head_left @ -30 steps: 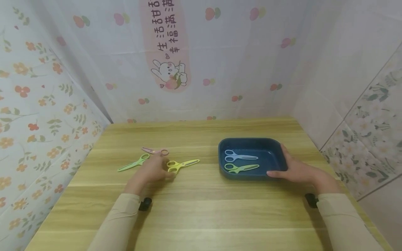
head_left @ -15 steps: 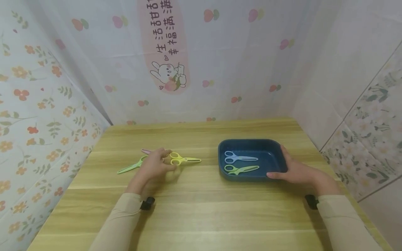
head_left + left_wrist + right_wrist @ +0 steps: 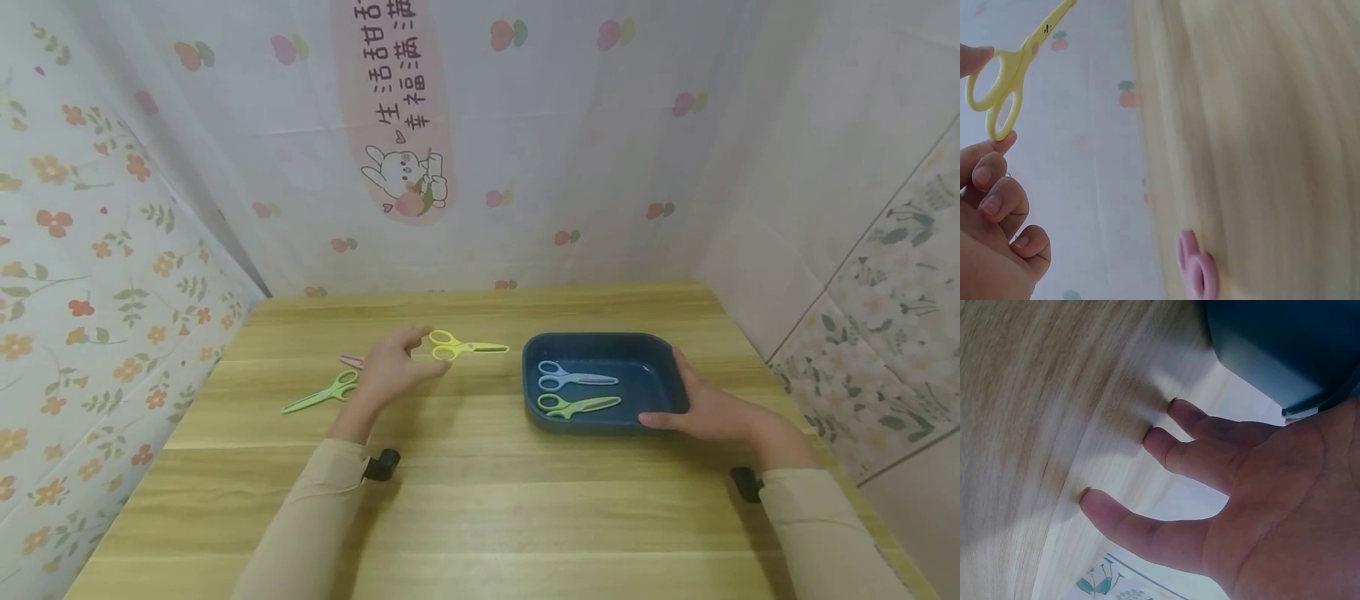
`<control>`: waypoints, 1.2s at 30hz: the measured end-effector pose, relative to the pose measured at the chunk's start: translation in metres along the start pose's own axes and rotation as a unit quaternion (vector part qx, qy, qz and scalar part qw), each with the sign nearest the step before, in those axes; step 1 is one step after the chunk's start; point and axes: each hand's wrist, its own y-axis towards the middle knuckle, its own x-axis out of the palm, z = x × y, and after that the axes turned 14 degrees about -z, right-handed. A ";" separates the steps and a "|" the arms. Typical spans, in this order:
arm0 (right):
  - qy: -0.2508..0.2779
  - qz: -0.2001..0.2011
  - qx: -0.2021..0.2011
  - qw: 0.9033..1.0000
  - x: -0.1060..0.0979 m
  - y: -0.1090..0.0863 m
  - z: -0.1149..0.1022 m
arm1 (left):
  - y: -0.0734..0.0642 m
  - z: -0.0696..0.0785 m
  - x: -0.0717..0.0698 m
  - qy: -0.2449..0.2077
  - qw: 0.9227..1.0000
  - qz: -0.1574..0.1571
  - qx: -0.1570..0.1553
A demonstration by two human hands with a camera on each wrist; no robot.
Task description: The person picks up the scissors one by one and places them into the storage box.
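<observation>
**Yellow scissors lifted, tray at 3 o'clock**

Yellow scissors (image 3: 459, 346) pinched by the handle loops in left hand (image 3: 390, 371), above the counter (image 3: 480, 500), blades pointing 3 o'clock at the blue tray (image 3: 600, 343). Tray holds blue scissors (image 3: 573, 377) and green scissors (image 3: 576, 405). Right hand (image 3: 708, 408), fingers straight, steadies the tray's right rim

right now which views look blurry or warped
Head view: sharp, wide-angle bend at the walls. Left wrist view: soft, the yellow plastic scissors readable, the pink scissors handle smeared. Right wrist view: wooden table streaked with blur.
</observation>
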 end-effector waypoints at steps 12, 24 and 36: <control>-0.005 0.000 0.002 1.000 0.001 0.001 0.001 | 0.020 0.038 0.005 -0.028 1.000 0.004 0.014; 0.001 0.005 -0.014 1.000 0.002 0.000 0.000 | 0.051 0.087 0.034 0.021 0.999 -0.014 0.045; -0.007 0.002 0.003 1.000 0.001 -0.001 0.000 | 0.071 0.127 0.089 0.089 0.994 -0.062 0.024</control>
